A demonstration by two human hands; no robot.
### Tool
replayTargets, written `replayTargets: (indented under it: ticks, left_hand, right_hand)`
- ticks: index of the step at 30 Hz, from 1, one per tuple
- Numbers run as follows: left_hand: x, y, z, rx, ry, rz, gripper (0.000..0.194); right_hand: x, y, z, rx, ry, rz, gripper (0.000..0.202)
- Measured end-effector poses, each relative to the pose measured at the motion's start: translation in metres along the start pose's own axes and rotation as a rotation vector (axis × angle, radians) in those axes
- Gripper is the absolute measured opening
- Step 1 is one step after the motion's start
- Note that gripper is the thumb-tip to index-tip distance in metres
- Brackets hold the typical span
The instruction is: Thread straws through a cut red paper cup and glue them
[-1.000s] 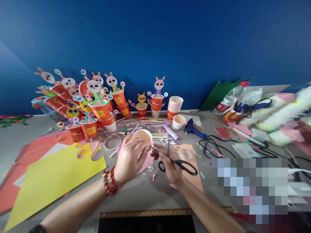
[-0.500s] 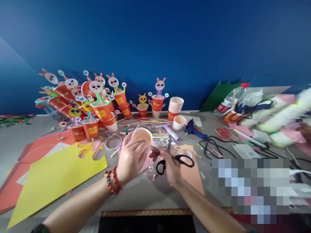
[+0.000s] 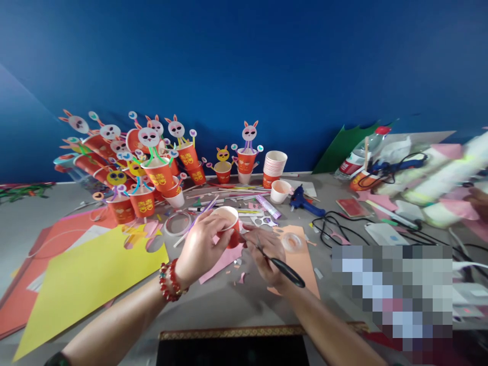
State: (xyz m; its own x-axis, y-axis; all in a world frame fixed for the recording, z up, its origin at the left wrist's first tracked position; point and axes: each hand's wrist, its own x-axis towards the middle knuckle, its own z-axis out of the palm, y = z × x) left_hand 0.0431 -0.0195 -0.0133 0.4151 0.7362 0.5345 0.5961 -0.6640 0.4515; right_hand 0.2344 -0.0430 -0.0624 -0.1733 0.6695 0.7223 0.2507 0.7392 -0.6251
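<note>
My left hand (image 3: 206, 244), with red bead bracelets at the wrist, grips a red paper cup (image 3: 232, 238) by its rim and side. The cup's white mouth tilts up toward me. Close against the cup's right side is my right hand (image 3: 267, 254), closed on black-handled scissors (image 3: 287, 272). The scissor blades point up and left, near the cup's wall; whether they touch it is hidden by my fingers. Below the cup lie a pink paper sheet (image 3: 221, 265) and small paper scraps (image 3: 242, 277).
Decorated red cups with rabbit faces (image 3: 158, 175) crowd the back left. A cup stack (image 3: 275, 168), a blue glue gun (image 3: 305, 201) and black cables (image 3: 324, 236) are to the right. Yellow card (image 3: 91, 279) lies left, orange card (image 3: 305, 264) right, a tape roll (image 3: 178, 223) between.
The cup has turned so that its red side shows on the right. My right hand has rotated, and the scissors now lie edge-on with their handles pointing down and right.
</note>
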Motion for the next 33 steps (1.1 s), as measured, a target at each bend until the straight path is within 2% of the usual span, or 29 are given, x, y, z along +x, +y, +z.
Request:
replayTargets:
  ticks: [3,6,8,10,12,14,17,19,21,23,26,29,31,33]
  left_hand:
    - [-0.004,0.002,0.003,0.094,0.069,0.074,0.012]
    - [-0.007,0.003,0.006,0.21,0.074,0.157,0.016]
    - [-0.007,0.004,0.007,0.256,0.067,0.19,0.019]
    - [-0.006,0.002,0.008,0.252,0.076,0.182,0.018]
    - [-0.004,0.0,0.008,0.197,0.077,0.138,0.013]
    - [-0.001,-0.001,0.006,0.117,0.054,0.077,0.012]
    - [0.003,-0.002,0.0,0.034,-0.049,-0.025,0.014]
    - [0.005,-0.001,-0.003,0.008,-0.109,-0.082,0.012]
    - [0.005,0.0,-0.004,0.008,-0.106,-0.091,0.012]
    - [0.003,0.001,-0.001,0.043,-0.046,-0.044,0.014]
    - [-0.002,0.002,0.005,0.145,0.052,0.058,0.013]
    - [-0.007,0.005,0.009,0.26,0.086,0.151,0.016]
    - [-0.008,0.006,0.01,0.316,0.096,0.188,0.018]
    - [-0.007,0.006,0.01,0.328,0.092,0.187,0.018]
  right_hand:
    - [-0.007,0.002,0.01,0.172,0.056,0.247,0.026]
    - [-0.014,0.004,0.022,0.443,0.155,0.487,0.029]
    - [-0.015,0.006,0.027,0.578,0.204,0.57,0.031]
    - [-0.015,0.006,0.027,0.586,0.212,0.58,0.031]
    - [-0.012,0.005,0.022,0.453,0.161,0.49,0.03]
    - [-0.007,0.003,0.013,0.253,0.082,0.285,0.026]
    - [0.0,0.002,0.003,0.001,0.01,-0.035,0.021]
    - [0.002,0.003,0.0,-0.094,0.011,-0.147,0.022]
    - [0.001,0.003,0.0,-0.113,0.023,-0.172,0.023]
    - [-0.001,0.002,0.002,-0.053,0.023,-0.075,0.022]
    - [-0.006,0.002,0.01,0.164,0.057,0.242,0.026]
    - [-0.011,0.003,0.022,0.441,0.14,0.506,0.029]
    - [-0.014,0.005,0.028,0.57,0.191,0.613,0.03]
    - [-0.015,0.006,0.029,0.614,0.209,0.65,0.03]
